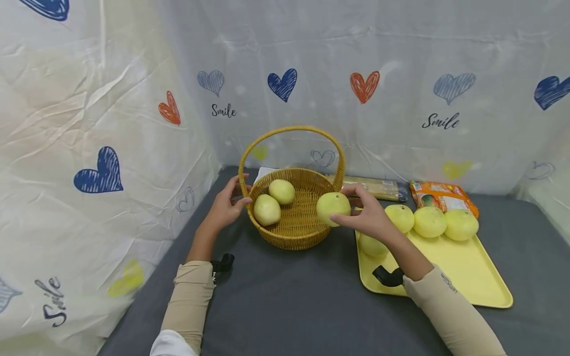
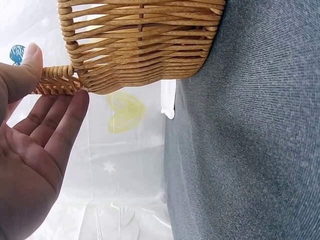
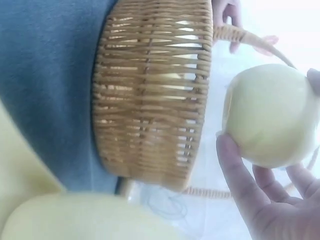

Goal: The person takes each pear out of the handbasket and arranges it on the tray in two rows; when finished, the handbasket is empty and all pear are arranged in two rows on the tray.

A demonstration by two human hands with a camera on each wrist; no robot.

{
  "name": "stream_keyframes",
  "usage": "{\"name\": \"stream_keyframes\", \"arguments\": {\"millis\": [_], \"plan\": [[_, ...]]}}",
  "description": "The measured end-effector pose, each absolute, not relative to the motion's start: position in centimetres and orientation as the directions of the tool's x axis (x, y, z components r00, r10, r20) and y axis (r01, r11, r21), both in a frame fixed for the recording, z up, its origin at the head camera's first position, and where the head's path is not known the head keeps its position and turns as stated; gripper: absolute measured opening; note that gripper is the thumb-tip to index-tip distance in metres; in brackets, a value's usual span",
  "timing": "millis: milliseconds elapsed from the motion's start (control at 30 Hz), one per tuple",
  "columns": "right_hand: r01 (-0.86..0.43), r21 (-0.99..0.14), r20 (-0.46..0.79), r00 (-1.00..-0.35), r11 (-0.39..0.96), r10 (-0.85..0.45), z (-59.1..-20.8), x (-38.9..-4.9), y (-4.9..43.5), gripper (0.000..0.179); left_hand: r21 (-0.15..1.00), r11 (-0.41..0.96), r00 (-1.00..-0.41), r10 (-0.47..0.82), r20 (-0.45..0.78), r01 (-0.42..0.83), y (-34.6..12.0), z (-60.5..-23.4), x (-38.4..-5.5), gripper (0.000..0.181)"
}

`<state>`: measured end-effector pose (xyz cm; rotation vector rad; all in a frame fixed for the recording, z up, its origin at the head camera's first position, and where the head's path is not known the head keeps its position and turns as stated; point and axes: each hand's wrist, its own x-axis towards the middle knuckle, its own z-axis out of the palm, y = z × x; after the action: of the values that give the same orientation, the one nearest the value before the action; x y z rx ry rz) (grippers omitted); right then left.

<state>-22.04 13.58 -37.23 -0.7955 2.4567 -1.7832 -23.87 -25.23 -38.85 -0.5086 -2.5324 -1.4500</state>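
My right hand (image 1: 368, 213) pinches a round yellow-green fruit (image 1: 333, 207) above the right side of the wicker basket (image 1: 297, 213); my left hand (image 1: 226, 206) pinches its handle (image 1: 291, 129) low down. I should hold the basket steady and lower the fruit gently beside the two pale fruits (image 1: 281, 192) inside.

From where I stand, the right arm (image 1: 411, 257) covers part of the yellow tray (image 1: 478, 282) and of one pale fruit (image 1: 372, 247), and the basket (image 1: 291, 242) conceals part of the white item (image 1: 263, 172) behind it. Print on the orange packet (image 1: 447, 195) is too small to read. In the right wrist view, the held fruit (image 3: 272, 115) hides the tips of two right fingers (image 3: 269, 185) and the bottom edge crops a blurred fruit (image 3: 85, 220); in the left wrist view, the top edge crops the basket.
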Motion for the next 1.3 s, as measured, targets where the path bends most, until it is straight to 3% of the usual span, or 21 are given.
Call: {"name": "stream_keyframes", "arguments": {"millis": [400,867,1300], "plan": [[-0.367,-0.892,0.269,-0.900,0.265,-0.342,-37.0,-20.8,16.2,0.054,0.798,0.463,-0.922,0.206,0.327,0.386,-25.3,-38.9,-23.8,0.062],[-0.442,-0.848,0.347,-0.881,0.294,-0.323,-36.3,-19.4,19.4,0.055,0.808,0.452,-0.926,0.205,0.318,0.378,-25.2,-38.8,-23.8,0.062],[-0.347,-0.803,0.259,-0.936,0.485,-0.239,-35.9,-18.3,23.5,0.061,0.817,0.436,-0.926,0.204,0.318,0.376,-25.4,-39.1,-23.7,0.060]]}}
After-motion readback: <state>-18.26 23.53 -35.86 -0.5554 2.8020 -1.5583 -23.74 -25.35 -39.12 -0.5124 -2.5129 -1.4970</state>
